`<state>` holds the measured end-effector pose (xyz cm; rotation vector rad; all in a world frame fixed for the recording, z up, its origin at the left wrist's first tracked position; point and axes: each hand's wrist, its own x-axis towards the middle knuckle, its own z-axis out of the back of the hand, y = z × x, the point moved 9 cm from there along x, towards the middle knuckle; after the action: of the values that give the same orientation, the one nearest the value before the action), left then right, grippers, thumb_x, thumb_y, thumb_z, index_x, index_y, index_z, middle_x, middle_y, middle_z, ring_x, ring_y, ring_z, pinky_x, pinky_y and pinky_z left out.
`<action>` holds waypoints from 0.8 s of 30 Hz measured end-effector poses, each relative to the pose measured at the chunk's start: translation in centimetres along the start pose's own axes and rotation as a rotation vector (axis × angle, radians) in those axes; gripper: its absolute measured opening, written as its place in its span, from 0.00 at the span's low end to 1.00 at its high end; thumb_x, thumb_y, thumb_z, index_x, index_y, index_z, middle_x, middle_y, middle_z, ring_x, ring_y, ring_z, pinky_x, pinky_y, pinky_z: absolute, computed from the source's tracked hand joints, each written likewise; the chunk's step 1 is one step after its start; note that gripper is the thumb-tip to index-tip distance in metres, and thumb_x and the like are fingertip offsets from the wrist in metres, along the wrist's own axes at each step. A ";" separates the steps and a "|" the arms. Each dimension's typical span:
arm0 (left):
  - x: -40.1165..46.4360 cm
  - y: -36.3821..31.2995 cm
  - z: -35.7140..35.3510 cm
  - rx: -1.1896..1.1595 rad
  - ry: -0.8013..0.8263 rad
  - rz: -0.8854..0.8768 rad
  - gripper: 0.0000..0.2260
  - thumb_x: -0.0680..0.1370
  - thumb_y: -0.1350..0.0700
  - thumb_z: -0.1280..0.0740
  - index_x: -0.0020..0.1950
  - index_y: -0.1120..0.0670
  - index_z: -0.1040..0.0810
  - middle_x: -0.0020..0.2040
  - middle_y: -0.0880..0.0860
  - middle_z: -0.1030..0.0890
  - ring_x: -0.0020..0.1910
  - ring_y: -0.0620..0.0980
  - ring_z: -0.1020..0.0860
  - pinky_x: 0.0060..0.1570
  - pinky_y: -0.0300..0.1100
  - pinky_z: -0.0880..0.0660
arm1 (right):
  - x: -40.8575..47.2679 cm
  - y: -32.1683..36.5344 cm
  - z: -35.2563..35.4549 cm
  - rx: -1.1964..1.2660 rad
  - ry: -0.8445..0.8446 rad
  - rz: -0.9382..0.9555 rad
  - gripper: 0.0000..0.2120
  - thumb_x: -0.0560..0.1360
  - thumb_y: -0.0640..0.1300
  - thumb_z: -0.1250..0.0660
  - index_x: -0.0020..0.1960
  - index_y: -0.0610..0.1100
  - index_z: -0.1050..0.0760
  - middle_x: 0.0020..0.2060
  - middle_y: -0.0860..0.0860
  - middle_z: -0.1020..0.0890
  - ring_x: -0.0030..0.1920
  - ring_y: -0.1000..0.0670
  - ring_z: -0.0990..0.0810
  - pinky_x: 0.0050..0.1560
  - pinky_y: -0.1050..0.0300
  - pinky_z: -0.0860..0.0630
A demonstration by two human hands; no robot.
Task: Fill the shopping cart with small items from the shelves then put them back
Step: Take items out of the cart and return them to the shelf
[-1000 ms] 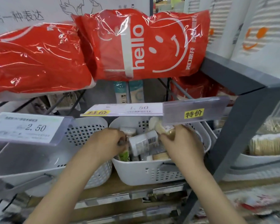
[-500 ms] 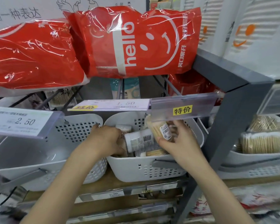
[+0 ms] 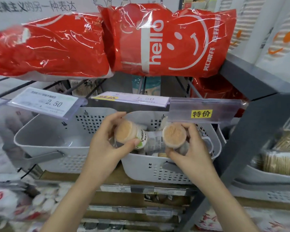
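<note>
Both hands have come up out of the white perforated plastic basket (image 3: 157, 171) since a moment ago, each now lifting a small clear cylindrical tub of toothpicks turned end-on toward us. Her left hand (image 3: 105, 146) curls thumb and fingers round the left tub (image 3: 126, 133), which carries a green-and-white label, and holds it just above the basket's left rim; the right hand (image 3: 193, 149) grips the right tub (image 3: 174, 136) the same way, over the basket's middle. The two tubs sit side by side, near but apart, with more small tubs lying loose in the basket beneath them. Overhead room is tight (the clear price-tag strip with its yellow sticker (image 3: 202, 113) juts out just above the right hand). To the left stands a second white perforated basket (image 3: 45, 139), its rim just beside the left wrist. Above, red plastic "hello" packs (image 3: 166, 42) overhang the wire shelf, and a grey metal upright (image 3: 251, 136) closes the right side.
</note>
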<state>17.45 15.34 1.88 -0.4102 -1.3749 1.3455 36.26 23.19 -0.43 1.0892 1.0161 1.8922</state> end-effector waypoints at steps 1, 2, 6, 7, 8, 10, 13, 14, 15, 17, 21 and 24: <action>-0.7 0.2 0.5 -0.073 -0.051 0.034 0.29 0.65 0.51 0.21 0.62 0.45 0.27 0.54 0.43 0.21 0.56 0.42 0.23 0.54 0.32 0.27 | -0.2 0.6 -0.2 0.022 0.001 0.021 0.27 0.67 0.32 0.27 0.51 0.59 0.32 0.48 0.62 0.24 0.51 0.64 0.25 0.47 0.75 0.31; -1.4 0.5 1.0 -0.148 -0.105 0.066 0.29 0.63 0.50 0.21 0.62 0.45 0.26 0.54 0.45 0.20 0.55 0.43 0.22 0.54 0.34 0.26 | -0.4 1.3 -0.5 0.031 0.000 0.051 0.28 0.67 0.31 0.27 0.52 0.60 0.32 0.49 0.62 0.24 0.53 0.64 0.25 0.49 0.75 0.31; -5.4 2.7 4.0 -0.422 -0.314 0.263 0.30 0.57 0.50 0.23 0.59 0.48 0.22 0.54 0.51 0.18 0.51 0.47 0.20 0.49 0.41 0.22 | -1.6 4.0 -4.3 0.127 0.070 0.144 0.31 0.67 0.27 0.30 0.56 0.58 0.32 0.52 0.65 0.26 0.55 0.63 0.27 0.51 0.76 0.33; -6.6 3.1 4.7 -0.468 -0.343 0.315 0.33 0.54 0.48 0.21 0.59 0.50 0.22 0.55 0.51 0.18 0.51 0.48 0.19 0.49 0.43 0.21 | -2.1 4.5 -5.7 0.167 0.107 0.145 0.31 0.67 0.26 0.31 0.56 0.58 0.32 0.51 0.65 0.26 0.55 0.64 0.27 0.51 0.76 0.33; -7.7 3.5 5.6 -0.508 -0.370 0.358 0.38 0.52 0.45 0.19 0.60 0.52 0.22 0.55 0.50 0.17 0.52 0.47 0.19 0.49 0.44 0.21 | -2.6 4.8 -7.2 0.218 0.152 0.135 0.30 0.68 0.26 0.31 0.56 0.57 0.32 0.50 0.65 0.26 0.54 0.64 0.26 0.50 0.76 0.33; -10.0 3.9 7.5 -0.558 -0.438 0.410 0.43 0.52 0.38 0.20 0.62 0.56 0.24 0.54 0.48 0.17 0.51 0.45 0.19 0.45 0.42 0.20 | -3.8 5.3 -10.5 0.351 0.267 0.093 0.28 0.69 0.28 0.31 0.56 0.57 0.31 0.48 0.64 0.26 0.50 0.62 0.25 0.48 0.74 0.30; -13.8 4.9 10.8 -0.617 -0.531 0.476 0.42 0.54 0.36 0.21 0.62 0.56 0.22 0.52 0.50 0.18 0.47 0.48 0.20 0.37 0.42 0.21 | -5.6 5.9 -16.0 0.491 0.471 -0.001 0.24 0.67 0.37 0.31 0.54 0.62 0.28 0.47 0.60 0.23 0.48 0.58 0.23 0.49 0.67 0.27; -15.3 5.2 12.0 -0.639 -0.566 0.491 0.42 0.55 0.36 0.21 0.63 0.56 0.23 0.55 0.52 0.18 0.50 0.51 0.21 0.39 0.44 0.20 | -6.1 6.0 -18.0 0.513 0.537 -0.033 0.23 0.66 0.38 0.32 0.54 0.61 0.28 0.47 0.58 0.22 0.48 0.57 0.22 0.50 0.66 0.26; -16.8 5.5 13.4 -0.649 -0.607 0.503 0.43 0.55 0.37 0.21 0.65 0.56 0.24 0.59 0.54 0.19 0.53 0.53 0.22 0.42 0.45 0.20 | -6.7 6.3 -20.0 0.523 0.601 -0.058 0.23 0.65 0.38 0.33 0.55 0.59 0.27 0.46 0.59 0.21 0.49 0.57 0.22 0.50 0.65 0.26; -20.2 6.1 16.5 -0.665 -0.708 0.504 0.42 0.58 0.38 0.21 0.67 0.56 0.26 0.62 0.57 0.21 0.56 0.55 0.22 0.43 0.44 0.21 | -8.2 6.8 -24.3 0.518 0.726 -0.098 0.22 0.64 0.40 0.34 0.56 0.57 0.28 0.46 0.61 0.21 0.49 0.58 0.22 0.49 0.64 0.26; -28.0 7.0 24.0 -0.606 -0.957 0.499 0.39 0.63 0.39 0.23 0.68 0.58 0.28 0.66 0.61 0.26 0.60 0.59 0.24 0.44 0.44 0.22 | -12.8 8.5 -33.8 0.530 0.963 -0.212 0.20 0.74 0.40 0.31 0.59 0.60 0.31 0.51 0.63 0.22 0.54 0.62 0.23 0.50 0.66 0.26; -35.0 7.0 29.5 -0.564 -1.131 0.524 0.45 0.55 0.37 0.20 0.68 0.55 0.27 0.63 0.56 0.22 0.58 0.54 0.22 0.46 0.45 0.21 | -17.6 10.8 -41.1 0.511 1.141 -0.247 0.18 0.77 0.38 0.35 0.57 0.60 0.32 0.53 0.61 0.23 0.50 0.67 0.23 0.51 0.67 0.26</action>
<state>0.98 -25.64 -12.01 -0.3990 -2.7619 1.6784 3.95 -7.91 -10.55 -0.0345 2.2104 2.0535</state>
